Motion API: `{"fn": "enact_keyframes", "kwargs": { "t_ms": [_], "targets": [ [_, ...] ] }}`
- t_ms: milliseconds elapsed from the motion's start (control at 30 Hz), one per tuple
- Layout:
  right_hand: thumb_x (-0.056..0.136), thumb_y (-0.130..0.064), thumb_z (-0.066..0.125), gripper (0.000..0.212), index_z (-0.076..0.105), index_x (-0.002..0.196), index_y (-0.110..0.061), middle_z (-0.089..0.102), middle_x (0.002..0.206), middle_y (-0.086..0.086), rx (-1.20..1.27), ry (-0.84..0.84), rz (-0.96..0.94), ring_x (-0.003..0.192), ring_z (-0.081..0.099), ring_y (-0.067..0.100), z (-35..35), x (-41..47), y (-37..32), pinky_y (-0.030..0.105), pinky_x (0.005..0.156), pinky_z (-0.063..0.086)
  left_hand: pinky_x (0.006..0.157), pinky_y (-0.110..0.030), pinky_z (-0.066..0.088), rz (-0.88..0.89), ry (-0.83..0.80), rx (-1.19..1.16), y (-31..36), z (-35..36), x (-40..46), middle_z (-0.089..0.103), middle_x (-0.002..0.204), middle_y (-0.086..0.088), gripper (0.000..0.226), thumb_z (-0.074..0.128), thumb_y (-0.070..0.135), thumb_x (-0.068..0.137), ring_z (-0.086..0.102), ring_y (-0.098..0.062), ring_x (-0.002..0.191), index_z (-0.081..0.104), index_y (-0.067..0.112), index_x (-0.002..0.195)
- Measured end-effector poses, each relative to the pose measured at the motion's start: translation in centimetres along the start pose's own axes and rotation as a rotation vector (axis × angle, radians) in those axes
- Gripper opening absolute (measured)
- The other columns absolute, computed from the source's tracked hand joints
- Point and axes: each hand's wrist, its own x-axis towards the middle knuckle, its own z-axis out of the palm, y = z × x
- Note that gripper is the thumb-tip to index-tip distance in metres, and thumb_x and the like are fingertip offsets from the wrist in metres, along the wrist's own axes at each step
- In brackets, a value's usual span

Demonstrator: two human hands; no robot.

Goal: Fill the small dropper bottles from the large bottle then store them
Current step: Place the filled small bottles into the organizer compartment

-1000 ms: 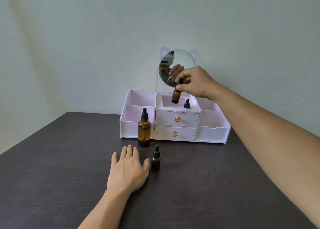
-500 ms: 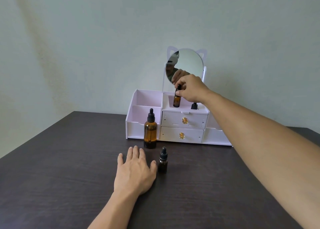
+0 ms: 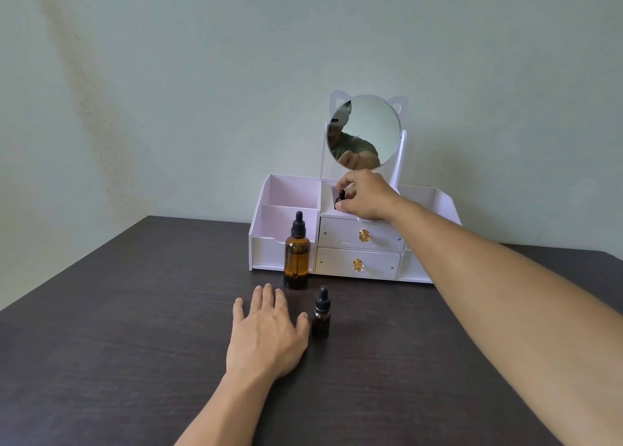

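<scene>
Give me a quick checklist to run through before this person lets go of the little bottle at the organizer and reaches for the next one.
1. Small dropper bottle down in the organizer centre compartment: ok; only its cap shows.
2. Bottle resting on the compartment floor: cannot tell; hidden.
3. Right hand grip released: not ok; fingers pinch the cap.
4. Next small bottle upright, capped, on the table: ok.
5. Left hand flat, free, beside that bottle: ok.
6. Large amber bottle upright, capped: ok.
</scene>
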Motion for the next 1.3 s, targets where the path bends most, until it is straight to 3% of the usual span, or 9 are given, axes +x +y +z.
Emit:
{"fn": "enact_keyframes", "kwargs": {
  "t_ms": [133, 267, 333, 467, 567, 833, 1033, 1167, 1300],
  "targets": [
    [0.081, -0.017, 0.073, 0.054, 0.051, 0.129, -0.013, 0.066, 0.11, 0.009, 0.022, 0.02, 0.024, 0.095, 0.061, 0.019, -0.7, -0.4, 0.2, 0.028, 0.082, 0.048, 0.121, -0.048, 0.002, 0.003, 0.008, -0.003, 0.0, 0.0, 0.0, 0.007, 0.163, -0.006, 0.07, 0.021, 0.056, 0.097, 0.0, -0.019, 0.15, 0.014, 0.015, 0.154],
    [0.083, -0.01, 0.066, 0.034, 0.06, 0.117, -0.013, 0.066, 0.101, 0.004, 0.029, 0.231, -0.129, 0.089, 0.064, 0.016, -1.5, -4.0, -0.7, 0.027, 0.088, 0.053, 0.12, -0.048, 0.005, 0.002, 0.056, 0.003, -0.1, 0.5, 0.2, 0.015, 0.161, -0.006, 0.067, 0.022, 0.053, 0.097, 0.005, -0.02, 0.149, 0.024, 0.014, 0.151],
    [0.081, -0.007, 0.067, 0.028, 0.066, 0.108, -0.014, 0.069, 0.096, 0.0, 0.06, 0.131, -0.198, 0.086, 0.066, 0.013, -1.2, -7.3, -1.1, 0.023, 0.082, 0.054, 0.119, -0.048, 0.009, 0.0, 0.082, 0.01, -0.2, 1.0, 0.3, 0.02, 0.159, -0.005, 0.064, 0.022, 0.051, 0.097, 0.009, -0.02, 0.148, 0.031, 0.012, 0.147],
    [0.073, -0.012, 0.08, 0.036, 0.067, 0.104, -0.022, 0.069, 0.102, -0.006, 0.123, -0.295, -0.132, 0.09, 0.068, 0.007, 0.6, -12.5, -1.4, 0.02, 0.077, 0.054, 0.118, -0.049, 0.01, 0.002, 0.086, 0.02, -0.1, 1.1, 0.4, 0.021, 0.159, -0.006, 0.061, 0.021, 0.046, 0.099, 0.01, -0.021, 0.148, 0.03, 0.01, 0.147],
    [0.071, -0.018, 0.082, 0.044, 0.065, 0.111, -0.024, 0.068, 0.105, -0.006, 0.121, -0.342, -0.119, 0.092, 0.068, 0.006, 2.7, -13.7, -1.2, 0.027, 0.083, 0.057, 0.119, -0.049, 0.008, 0.006, 0.074, 0.021, -0.1, 1.0, 0.2, 0.016, 0.161, -0.008, 0.06, 0.02, 0.042, 0.1, 0.007, -0.022, 0.149, 0.023, 0.009, 0.15],
    [0.077, -0.023, 0.077, 0.021, 0.07, 0.096, -0.025, 0.07, 0.093, -0.007, 0.095, -0.249, -0.172, 0.088, 0.064, 0.007, 4.3, -13.8, -1.3, 0.03, 0.086, 0.054, 0.12, -0.049, 0.004, 0.012, 0.025, 0.013, -0.2, 0.6, 0.1, 0.006, 0.163, -0.008, 0.063, 0.018, 0.043, 0.101, -0.001, -0.022, 0.15, 0.012, 0.009, 0.154],
    [0.076, -0.013, 0.077, 0.017, 0.071, 0.091, -0.017, 0.073, 0.087, 0.003, 0.091, -0.047, -0.172, 0.082, 0.07, 0.022, -1.5, -10.0, -2.0, 0.04, 0.083, 0.057, 0.121, -0.048, 0.001, 0.004, -0.012, 0.003, -0.1, 0.4, 0.2, 0.001, 0.163, -0.006, 0.064, 0.016, 0.045, 0.101, -0.004, -0.021, 0.15, 0.007, 0.011, 0.154],
    [0.074, -0.015, 0.079, 0.017, 0.072, 0.088, -0.02, 0.068, 0.087, -0.001, 0.007, 0.149, -0.148, 0.076, 0.065, 0.017, -5.7, -6.3, -2.6, 0.029, 0.075, 0.053, 0.121, -0.048, 0.0, 0.002, -0.014, 0.005, -0.1, 0.4, 0.2, 0.0, 0.163, -0.006, 0.065, 0.015, 0.045, 0.101, -0.005, -0.02, 0.15, 0.006, 0.011, 0.154],
    [0.073, -0.012, 0.079, 0.018, 0.073, 0.091, -0.014, 0.059, 0.078, -0.013, -0.016, 0.233, -0.094, 0.071, 0.055, 0.007, -7.5, -3.2, -2.5, 0.014, 0.064, 0.04, 0.121, -0.048, 0.0, -0.005, -0.012, 0.009, -0.1, 0.5, 0.1, 0.0, 0.163, -0.005, 0.064, 0.015, 0.045, 0.101, -0.005, -0.02, 0.15, 0.006, 0.012, 0.154]
  ]
}}
